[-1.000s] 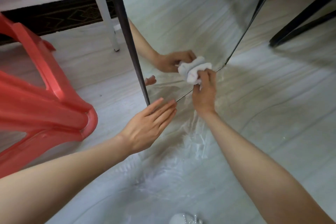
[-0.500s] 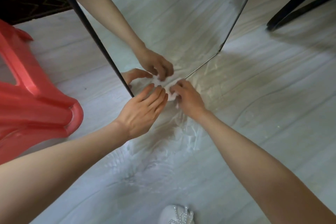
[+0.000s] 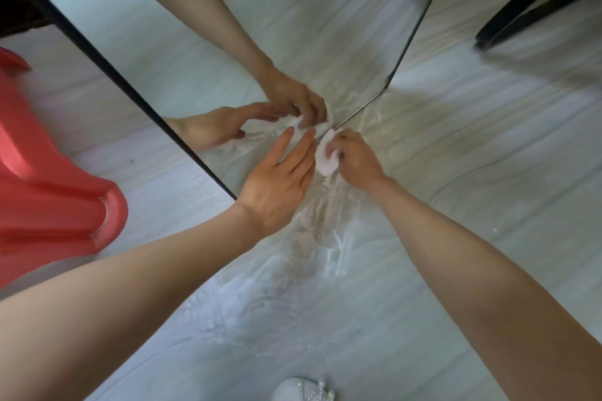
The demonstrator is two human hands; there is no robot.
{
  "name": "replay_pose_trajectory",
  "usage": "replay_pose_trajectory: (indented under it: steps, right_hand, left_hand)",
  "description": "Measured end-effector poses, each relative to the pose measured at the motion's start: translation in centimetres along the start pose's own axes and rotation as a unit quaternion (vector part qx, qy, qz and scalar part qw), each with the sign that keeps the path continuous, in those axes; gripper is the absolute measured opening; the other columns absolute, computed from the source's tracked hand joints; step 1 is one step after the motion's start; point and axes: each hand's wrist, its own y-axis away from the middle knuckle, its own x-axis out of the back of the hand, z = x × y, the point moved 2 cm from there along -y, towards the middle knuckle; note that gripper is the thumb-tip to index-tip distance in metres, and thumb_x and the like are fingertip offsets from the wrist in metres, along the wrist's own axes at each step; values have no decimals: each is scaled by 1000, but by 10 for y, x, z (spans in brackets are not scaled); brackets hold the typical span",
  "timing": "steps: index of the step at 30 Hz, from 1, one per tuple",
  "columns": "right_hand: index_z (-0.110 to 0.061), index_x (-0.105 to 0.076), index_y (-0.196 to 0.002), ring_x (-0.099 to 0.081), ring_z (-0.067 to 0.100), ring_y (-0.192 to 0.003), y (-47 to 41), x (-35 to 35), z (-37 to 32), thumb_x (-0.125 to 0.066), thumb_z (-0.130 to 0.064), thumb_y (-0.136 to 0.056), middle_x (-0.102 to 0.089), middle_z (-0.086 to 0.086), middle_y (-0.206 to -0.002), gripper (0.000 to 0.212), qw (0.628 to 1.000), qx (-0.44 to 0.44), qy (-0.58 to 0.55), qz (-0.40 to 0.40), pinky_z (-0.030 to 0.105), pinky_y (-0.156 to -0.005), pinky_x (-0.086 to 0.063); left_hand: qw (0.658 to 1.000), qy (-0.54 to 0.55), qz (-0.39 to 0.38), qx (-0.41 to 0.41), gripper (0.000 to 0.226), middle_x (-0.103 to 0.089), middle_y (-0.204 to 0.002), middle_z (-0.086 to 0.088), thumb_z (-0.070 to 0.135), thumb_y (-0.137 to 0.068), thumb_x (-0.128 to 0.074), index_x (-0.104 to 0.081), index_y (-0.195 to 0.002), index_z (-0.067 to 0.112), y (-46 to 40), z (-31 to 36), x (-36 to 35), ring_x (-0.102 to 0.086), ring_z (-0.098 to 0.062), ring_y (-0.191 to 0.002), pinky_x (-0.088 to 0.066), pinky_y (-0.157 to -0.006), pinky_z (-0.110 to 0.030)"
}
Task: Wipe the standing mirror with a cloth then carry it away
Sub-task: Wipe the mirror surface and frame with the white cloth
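standing mirror is upright on the pale wood-grain floor, black-framed, bottom edge touching the floor and running on a diagonal. right hand has its fingers curled round a white cloth, pressed at the mirror's bottom edge where glass meets floor. left hand is flat, fingers straight and together, fingertips at the lower glass just beside the cloth; looks like contact, but can't confirm it from this angle. both hands and the cloth are doubled in the reflection. red plastic chair just left of the mirror frame. dark furniture legs top right, well apart. white shoe tip at bottom edge. no readable labels or writing anywhere.
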Motion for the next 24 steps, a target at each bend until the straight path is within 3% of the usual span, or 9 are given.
replay_pose_trajectory:
  steps: [2,8,10,13,14,16,19,21,24]
  right_hand:
    - [-2,-63,-90,-48,31,-106,0,11,10,-39,0,-75,-51,19,-110,29,999,14,-3,33,33,-84,-40]
    - [1,-60,-93,-45,25,-89,-42,94,30,-37,0,-73,-42,-11,-92,30,919,-41,-104,379,8,-75,-32]
    - [7,-59,-91,-50,33,-95,-49,82,29,-37,9,-69,-50,14,-102,31,935,-41,-82,342,20,-83,-38]
    - [2,-60,-99,-50,38,-105,-43,43,44,-43,7,-77,-48,26,-116,28,997,-59,30,42,38,-88,-40]
    - [2,-60,-98,-50,38,-105,-38,41,52,-43,6,-78,-49,26,-116,27,997,-59,36,32,39,-88,-40]
    - [7,-58,-96,-52,35,-102,-35,58,56,-41,11,-74,-49,29,-110,29,985,-35,-3,170,37,-88,-38]
    - [11,-55,-89,-45,16,-86,-49,101,49,-30,10,-63,-44,17,-97,36,898,-39,-101,426,7,-79,-34]
    - [1,-54,-84,-39,6,-79,-65,116,40,-29,7,-63,-39,11,-95,34,867,-39,-148,475,0,-76,-31]
    - [6,-55,-94,-43,19,-85,-76,100,38,-36,5,-73,-46,17,-97,28,911,-67,-106,393,13,-73,-32]
  left_hand:
    - [1000,5,-12,1,58,-8,-153,-20,29,-95,-26,-12,-143,-1,-6,1,-2,7,-39,-139,26,-93,-57]
    - [998,42,-35,13,61,-2,-153,-21,30,-94,-27,-8,-143,-1,-16,1,-4,12,-41,-138,26,-92,-58]
    - [998,49,-31,15,62,-2,-153,-21,31,-94,-28,-8,-143,-1,-19,0,-4,13,-40,-138,26,-93,-57]
    - [997,67,-29,17,60,0,-153,-21,31,-95,-27,-8,-143,-1,-23,1,-3,14,-39,-138,25,-94,-56]
    - [997,75,-26,19,60,1,-153,-21,30,-95,-26,-8,-143,0,-26,1,-3,14,-39,-138,25,-95,-55]
    - [996,85,-13,29,59,-1,-153,-20,29,-94,-27,-10,-143,0,-31,1,-3,13,-39,-138,24,-95,-55]
    - [995,91,-5,30,59,-3,-154,-19,31,-94,-27,-11,-143,1,-35,2,-1,11,-38,-139,23,-96,-56]
    - [996,88,0,31,60,-3,-154,-19,33,-94,-28,-12,-143,1,-37,2,-2,11,-38,-139,22,-96,-56]
    - [996,86,1,28,60,-4,-154,-19,34,-95,-28,-14,-143,1,-38,0,-3,10,-39,-139,23,-95,-57]
